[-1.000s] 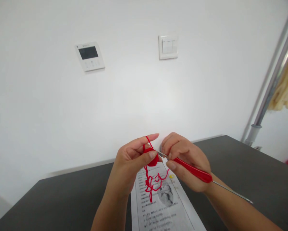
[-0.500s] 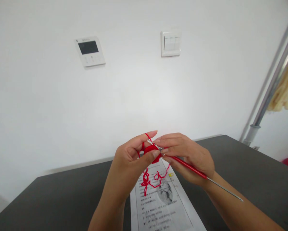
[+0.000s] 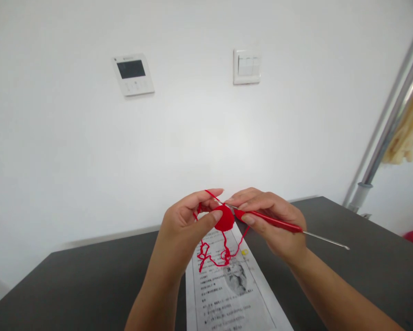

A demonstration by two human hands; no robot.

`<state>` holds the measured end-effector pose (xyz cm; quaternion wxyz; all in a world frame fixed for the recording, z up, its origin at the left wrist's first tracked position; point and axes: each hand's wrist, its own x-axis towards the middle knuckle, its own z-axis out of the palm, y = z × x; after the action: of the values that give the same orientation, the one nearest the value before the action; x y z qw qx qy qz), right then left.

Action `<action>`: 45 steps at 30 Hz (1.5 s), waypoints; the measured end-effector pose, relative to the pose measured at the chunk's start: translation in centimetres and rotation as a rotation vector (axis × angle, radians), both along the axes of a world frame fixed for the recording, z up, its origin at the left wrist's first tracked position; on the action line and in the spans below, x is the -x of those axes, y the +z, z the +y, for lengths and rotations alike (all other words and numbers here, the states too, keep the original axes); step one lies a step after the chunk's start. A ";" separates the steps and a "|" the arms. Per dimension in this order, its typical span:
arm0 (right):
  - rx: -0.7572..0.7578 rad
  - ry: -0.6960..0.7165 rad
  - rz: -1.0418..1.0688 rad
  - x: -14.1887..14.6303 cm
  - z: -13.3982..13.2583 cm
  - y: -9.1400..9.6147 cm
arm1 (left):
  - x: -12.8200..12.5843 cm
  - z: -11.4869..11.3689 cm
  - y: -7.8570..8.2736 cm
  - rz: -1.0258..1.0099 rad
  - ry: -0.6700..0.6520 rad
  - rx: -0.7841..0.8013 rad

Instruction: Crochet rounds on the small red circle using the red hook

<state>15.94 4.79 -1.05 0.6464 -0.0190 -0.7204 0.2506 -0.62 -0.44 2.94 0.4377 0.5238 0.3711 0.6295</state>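
My left hand (image 3: 183,225) is closed, pinching a small round piece of red crochet (image 3: 225,219) between thumb and fingers. Red yarn (image 3: 213,195) runs over its raised index finger. My right hand (image 3: 275,220) grips a crochet hook (image 3: 275,221) by its red handle. The hook's thin metal front end reaches the top edge of the crochet piece, near the yarn; whether it sits in a stitch I cannot tell. A second metal end sticks out to the right behind the hand. Loose, tangled yarn (image 3: 220,264) hangs below the piece, above a printed sheet.
A printed paper sheet (image 3: 223,303) with a grey picture and a small yellow item (image 3: 244,252) lies on the dark table (image 3: 89,285). Behind stands a white wall with a panel (image 3: 133,74) and a switch (image 3: 247,67). A metal pole (image 3: 388,128) rises at the right.
The crochet piece has turned to show its round face more fully. The hook's rear end has swung upward as my right hand tilted, and the front end has drawn back to the right.
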 end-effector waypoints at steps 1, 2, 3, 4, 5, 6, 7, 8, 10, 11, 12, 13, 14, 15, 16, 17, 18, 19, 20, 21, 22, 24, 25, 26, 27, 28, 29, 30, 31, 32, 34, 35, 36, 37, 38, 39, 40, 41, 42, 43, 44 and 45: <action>-0.027 -0.024 -0.007 0.0 0.0 0.0 | -0.1 -0.1 0.0 -0.008 0.010 -0.001; -0.061 -0.055 -0.018 -0.1 0.1 0.0 | -0.2 -0.1 0.0 -0.012 0.012 -0.003; -0.100 -0.093 -0.036 -0.1 0.1 0.0 | -0.2 -0.2 0.0 -0.010 0.011 -0.006; -0.143 -0.135 -0.060 -0.2 0.1 0.1 | -0.2 -0.2 0.0 -0.006 0.013 -0.009; -0.191 -0.177 -0.087 -0.3 0.2 0.1 | -0.1 -0.1 0.0 0.003 0.016 -0.012; -0.241 -0.217 -0.115 -0.4 0.2 0.1 | 0.0 -0.1 -0.1 0.013 0.019 -0.014; -0.293 -0.254 -0.141 -0.4 0.3 0.2 | 0.1 0.0 -0.1 0.020 0.022 -0.015; -0.343 -0.286 -0.163 -0.5 0.3 0.2 | 0.2 0.0 -0.2 0.025 0.019 -0.018; -0.418 -0.335 -0.199 -0.7 0.5 0.3 | 0.4 0.1 -0.2 0.036 0.001 -0.019; -0.441 -0.353 -0.211 -0.8 0.5 0.3 | 0.4 0.0 -0.2 0.035 0.002 -0.016; -0.458 -0.363 -0.219 -0.8 0.6 0.3 | 0.4 0.0 -0.2 0.033 0.007 -0.010; -0.471 -0.370 -0.225 -0.9 0.6 0.2 | 0.5 -0.1 -0.1 0.032 0.007 -0.002; -0.483 -0.373 -0.229 -0.9 0.6 0.2 | 0.5 -0.1 -0.1 0.028 0.004 0.007; -0.492 -0.374 -0.231 -0.9 0.6 0.1 | 0.5 -0.1 0.0 0.018 -0.006 0.016; -0.498 -0.375 -0.231 -0.9 0.5 0.1 | 0.5 0.0 0.0 0.004 -0.022 0.025; -0.503 -0.380 -0.230 -0.8 0.5 0.1 | 0.5 0.0 0.0 -0.016 -0.042 0.035; -0.505 -0.389 -0.230 -0.8 0.4 0.0 | 0.5 0.1 0.0 -0.038 -0.063 0.045; -0.504 -0.402 -0.234 -0.8 0.4 0.0 | 0.5 0.2 0.0 -0.063 -0.080 0.053; -0.499 -0.417 -0.243 -0.7 0.3 -0.1 | 0.5 0.3 0.0 -0.084 -0.100 0.061; -0.489 -0.432 -0.256 -0.7 0.2 -0.2 | 0.4 0.3 0.0 -0.101 -0.114 0.068; -0.479 -0.441 -0.265 -0.6 0.1 -0.2 | 0.3 0.3 -0.1 -0.116 -0.122 0.074; -0.449 -0.435 -0.253 -0.5 0.0 -0.3 | 0.2 0.1 -0.1 -0.143 -0.117 0.084; -0.429 -0.417 -0.228 -0.4 0.0 -0.4 | 0.1 0.0 0.0 -0.152 -0.106 0.088; -0.408 -0.392 -0.199 -0.3 -0.1 -0.4 | 0.1 -0.1 0.0 -0.155 -0.094 0.089; -0.381 -0.362 -0.173 -0.2 -0.1 -0.4 | 0.1 -0.2 0.1 -0.150 -0.087 0.086; -0.352 -0.330 -0.152 -0.2 -0.1 -0.3 | 0.2 -0.2 0.1 -0.137 -0.089 0.079; -0.324 -0.298 -0.134 -0.1 -0.1 -0.3 | 0.2 -0.2 0.2 -0.119 -0.090 0.070; -0.302 -0.265 -0.120 -0.1 0.0 -0.3 | 0.4 -0.1 0.2 -0.098 -0.087 0.060; -0.284 -0.233 -0.110 -0.1 0.0 -0.3 | 0.5 -0.1 0.2 -0.074 -0.082 0.050; -0.266 -0.201 -0.101 -0.1 0.1 -0.3 | 0.6 0.0 0.2 -0.049 -0.075 0.043; -0.236 -0.137 -0.092 -0.2 0.3 -0.3 | 0.9 0.0 0.2 0.001 -0.053 0.035; -0.219 -0.107 -0.094 -0.3 0.4 -0.4 | 1.0 0.0 0.2 0.025 -0.043 0.034; -0.201 -0.080 -0.097 -0.4 0.6 -0.4 | 1.0 -0.1 0.1 0.048 -0.034 0.031; -0.182 -0.055 -0.100 -0.4 0.7 -0.5 | 1.1 -0.1 0.1 0.068 -0.020 0.028; -0.165 -0.032 -0.101 -0.5 0.8 -0.5 | 1.1 -0.2 0.1 0.087 -0.006 0.027; -0.148 -0.007 -0.101 -0.5 0.9 -0.6 | 1.1 -0.2 0.1 0.105 0.007 0.027; -0.132 0.018 -0.098 -0.5 1.0 -0.6 | 1.1 -0.2 0.1 0.120 0.017 0.028; -0.118 0.043 -0.091 -0.6 1.1 -0.5 | 1.2 -0.3 0.1 0.133 0.023 0.030; -0.106 0.065 -0.083 -0.6 1.2 -0.5 | 1.2 -0.3 0.1 0.147 0.021 0.031; -0.098 0.082 -0.077 -0.6 1.2 -0.4 | 1.1 -0.3 0.1 0.159 0.018 0.029; -0.090 0.095 -0.073 -0.6 1.3 -0.3 | 1.1 -0.3 0.1 0.170 0.015 0.023; -0.083 0.107 -0.073 -0.6 1.3 -0.2 | 1.1 -0.3 0.1 0.180 0.013 0.019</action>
<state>16.59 6.10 -1.25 0.6057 0.0374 -0.7532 0.2538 -1.75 -0.76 3.05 0.4035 0.5715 0.4183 0.5793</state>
